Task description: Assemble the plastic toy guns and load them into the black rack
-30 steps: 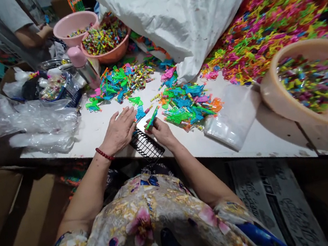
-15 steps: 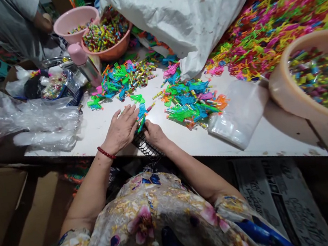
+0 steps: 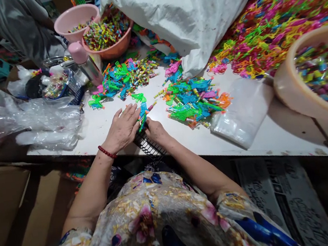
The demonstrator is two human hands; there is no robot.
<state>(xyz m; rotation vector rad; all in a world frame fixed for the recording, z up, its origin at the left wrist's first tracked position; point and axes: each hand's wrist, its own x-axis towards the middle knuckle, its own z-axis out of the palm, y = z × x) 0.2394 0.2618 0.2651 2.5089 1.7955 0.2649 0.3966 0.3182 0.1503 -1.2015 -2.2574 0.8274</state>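
Mid frame, on the white table (image 3: 105,125): small toy (image 3: 143,119), green w/ a bit of blue & pink, thin & long. Right hand (image 3: 155,129) pinches it. Left hand (image 3: 121,128) lies flat beside it, fingers spread, touching it. Black mesh tray (image 3: 151,147) just below.

The white desk (image 3: 105,125) carries heaps of bright plastic toy pieces (image 3: 191,100), clear plastic bags (image 3: 45,124) and peach plastic basins (image 3: 301,90)

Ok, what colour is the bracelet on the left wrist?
Dark red beads; the bracelet sits just behind the left hand, clearest in the head view.
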